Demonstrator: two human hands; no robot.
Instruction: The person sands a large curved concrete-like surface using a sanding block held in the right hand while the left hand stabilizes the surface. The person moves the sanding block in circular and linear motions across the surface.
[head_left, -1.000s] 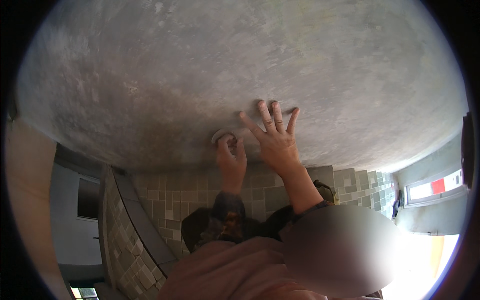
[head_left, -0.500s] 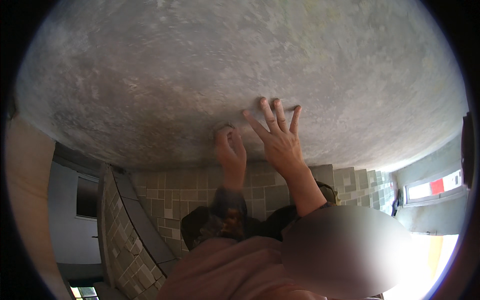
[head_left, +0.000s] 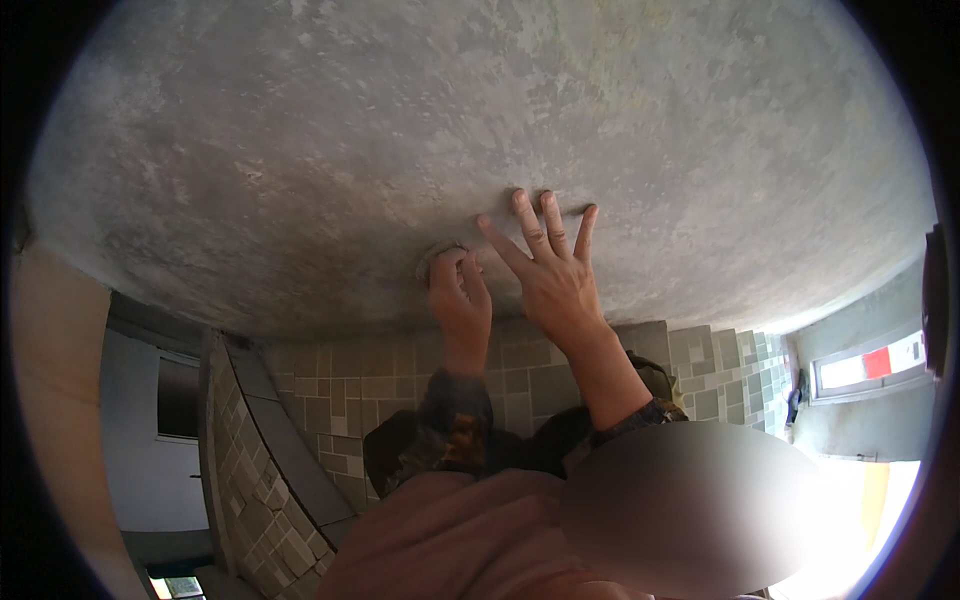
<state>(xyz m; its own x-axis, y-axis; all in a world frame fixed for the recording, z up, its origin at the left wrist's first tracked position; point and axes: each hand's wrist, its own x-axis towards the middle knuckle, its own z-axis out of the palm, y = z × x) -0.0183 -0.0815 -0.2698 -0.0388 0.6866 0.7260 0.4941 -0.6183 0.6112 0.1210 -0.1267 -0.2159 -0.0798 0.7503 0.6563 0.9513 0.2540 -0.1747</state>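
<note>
We see the left hand (head_left: 460,305) curled, thumb and fingers pinching a thin, round-edged pale pad (head_left: 426,264) against the mottled grey wall (head_left: 700,130). The pad is mostly covered by the fingers, so we cannot tell its full shape or material. It lies on the lower part of the wall, to the left of the right hand (head_left: 560,285) and a little apart from it. That right hand is spread wide, palm toward the wall, fingers pointing upward with their tips resting on the surface; we see nothing in its grasp. Dark patterned sleeves (head_left: 455,425) cover the forearms above bare wrists, and below them we see a dusky pink top (head_left: 450,525). Beneath the wall's lower edge runs grey tiling (head_left: 345,410), and at far right we find a window (head_left: 870,368) with a red patch.
</note>
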